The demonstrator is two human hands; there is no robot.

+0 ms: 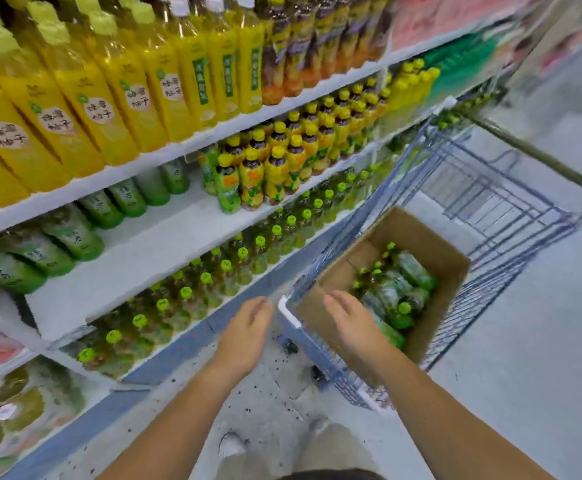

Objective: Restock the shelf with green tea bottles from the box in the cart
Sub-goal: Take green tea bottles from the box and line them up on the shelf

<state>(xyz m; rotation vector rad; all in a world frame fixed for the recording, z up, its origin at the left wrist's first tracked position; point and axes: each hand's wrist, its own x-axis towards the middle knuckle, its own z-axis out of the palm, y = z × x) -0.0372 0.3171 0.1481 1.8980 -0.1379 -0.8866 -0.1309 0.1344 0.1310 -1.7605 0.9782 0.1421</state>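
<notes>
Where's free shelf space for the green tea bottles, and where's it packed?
Free: front of the middle shelf, bordered by green-label bottles behind and yellow-cap bottles on the right. Also the left side of the box, beside the boxed bottles. Crowded: the green-cap bottles one level below, packed to the edge.

Head cam, fwd-down onto cart

The green tea bottles have green labels and lime-green caps. The box is plain brown. The cart is blue-grey; the shelf, white.
</notes>
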